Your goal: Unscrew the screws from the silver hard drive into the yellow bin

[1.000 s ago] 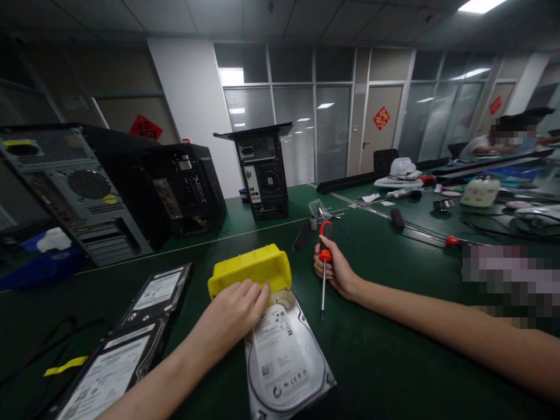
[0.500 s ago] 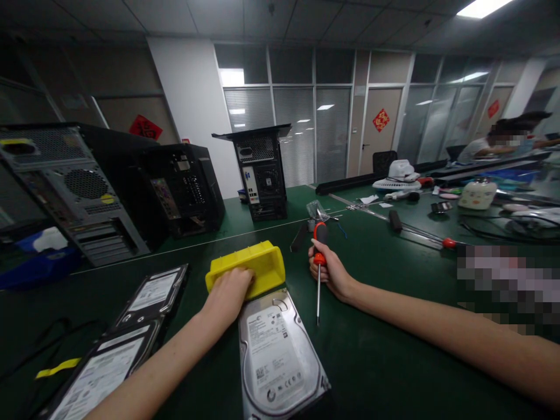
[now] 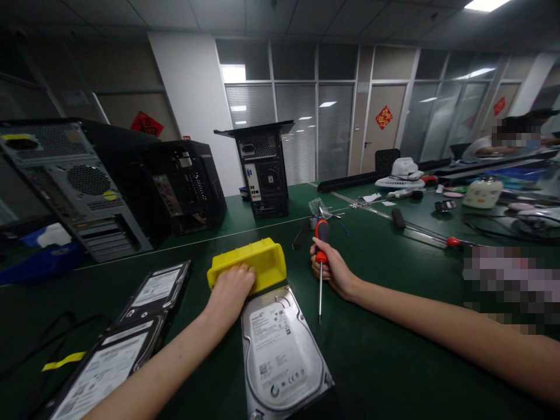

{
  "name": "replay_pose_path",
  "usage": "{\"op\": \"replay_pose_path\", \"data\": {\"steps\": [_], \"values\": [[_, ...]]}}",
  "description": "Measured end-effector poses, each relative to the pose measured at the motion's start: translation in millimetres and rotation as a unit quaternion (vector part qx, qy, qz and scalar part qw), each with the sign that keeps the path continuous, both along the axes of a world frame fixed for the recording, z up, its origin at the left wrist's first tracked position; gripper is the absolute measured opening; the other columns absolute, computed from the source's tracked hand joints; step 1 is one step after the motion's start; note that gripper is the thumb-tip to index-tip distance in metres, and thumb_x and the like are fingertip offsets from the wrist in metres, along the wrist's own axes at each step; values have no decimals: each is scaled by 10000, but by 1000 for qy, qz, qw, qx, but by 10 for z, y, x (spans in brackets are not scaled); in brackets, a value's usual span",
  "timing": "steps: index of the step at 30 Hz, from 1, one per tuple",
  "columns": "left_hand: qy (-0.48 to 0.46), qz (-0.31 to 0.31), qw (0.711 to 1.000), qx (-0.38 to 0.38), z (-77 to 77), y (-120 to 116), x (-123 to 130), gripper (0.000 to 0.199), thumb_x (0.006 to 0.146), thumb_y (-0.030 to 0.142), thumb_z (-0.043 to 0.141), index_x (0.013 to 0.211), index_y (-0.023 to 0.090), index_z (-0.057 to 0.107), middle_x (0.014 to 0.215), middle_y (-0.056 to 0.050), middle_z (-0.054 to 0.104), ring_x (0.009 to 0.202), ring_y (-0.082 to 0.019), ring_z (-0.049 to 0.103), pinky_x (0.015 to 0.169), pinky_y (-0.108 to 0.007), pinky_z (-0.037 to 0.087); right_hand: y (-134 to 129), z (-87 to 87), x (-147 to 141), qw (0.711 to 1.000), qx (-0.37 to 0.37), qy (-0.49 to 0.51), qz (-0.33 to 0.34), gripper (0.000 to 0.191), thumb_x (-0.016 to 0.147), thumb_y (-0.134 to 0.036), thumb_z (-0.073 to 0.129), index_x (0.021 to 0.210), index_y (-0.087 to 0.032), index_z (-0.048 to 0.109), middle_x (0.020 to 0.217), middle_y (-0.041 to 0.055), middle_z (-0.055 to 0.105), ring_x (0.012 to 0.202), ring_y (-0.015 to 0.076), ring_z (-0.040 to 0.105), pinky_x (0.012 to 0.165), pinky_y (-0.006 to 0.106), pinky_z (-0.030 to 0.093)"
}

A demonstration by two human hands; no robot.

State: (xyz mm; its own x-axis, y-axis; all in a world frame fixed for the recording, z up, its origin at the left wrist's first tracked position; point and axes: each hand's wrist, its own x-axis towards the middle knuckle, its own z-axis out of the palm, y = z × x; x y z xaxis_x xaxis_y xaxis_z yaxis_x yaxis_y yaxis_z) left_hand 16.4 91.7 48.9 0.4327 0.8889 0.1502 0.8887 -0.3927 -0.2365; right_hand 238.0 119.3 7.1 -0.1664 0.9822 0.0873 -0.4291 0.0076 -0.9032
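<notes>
My left hand [image 3: 231, 289] reaches into the tilted yellow plastic bin [image 3: 273, 262], its fingers curled and closed. The fingertips are hidden, so I cannot make out what they hold, if anything. My right hand [image 3: 335, 268] is wrapped round the red and black handle of a screwdriver [image 3: 321, 291], whose shaft points down toward the table. Between my forearms lies a silver hard drive [image 3: 280, 350] with its white label up, just in front of the bin. Two more hard drives, a farther one [image 3: 160, 286] and a nearer one [image 3: 105, 364], lie to the left.
Three computer cases stand behind: a grey one [image 3: 98, 192], an open black one [image 3: 192, 186] and a narrower one [image 3: 265, 169]. Beyond the screwdriver lies a clear plastic bag [image 3: 318, 208]. Cables, long tools and a white jar [image 3: 481, 192] clutter the right. People sit at far right.
The view has shifted slightly. My left hand stays in the yellow bin, with its knuckles a little more bent. My right hand keeps the screwdriver in nearly the same place.
</notes>
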Motion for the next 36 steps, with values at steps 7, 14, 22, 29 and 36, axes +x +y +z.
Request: {"op": "replay_pose_path", "data": {"steps": [7,14,22,29,36], "values": [[-21,-21,1000,0,49,-27,-16,300,860,-32,347,982,72,601,1037,-178,646,978,-278,633,839,-422,514,-8,16,-1,1000,-2,-2,-2,399,750,-545,608,756,-184,440,404,-129,251,333,16,163,340,140,101],[-191,-114,971,-89,-4,-90,106,184,948,214,401,907,153,569,951,-55,616,884,-185,587,791,-315,482,-9,23,-10,1000,2,2,-2,387,756,-532,611,754,-185,439,396,-129,257,323,15,148,329,137,100],[-327,-138,925,-134,-66,2,257,152,918,236,472,861,151,584,881,-41,631,832,-171,592,766,-286,454,5,-11,-5,1000,14,12,-10,383,784,-551,576,779,-191,445,402,-122,252,325,21,157,332,140,120],[-348,-150,913,-148,-106,17,252,129,880,221,554,844,155,659,882,-23,686,831,-154,629,761,-246,462,-1,3,-9,1000,12,-2,-1,363,800,-529,574,775,-187,453,400,-116,257,328,24,169,336,145,121],[-369,-134,908,-150,-171,63,240,202,893,264,555,928,162,725,918,-37,737,835,-175,663,783,-279,481,-15,6,-3,1000,12,-6,2,340,821,-509,552,779,-185,457,394,-114,258,327,27,169,339,151,116]]}}
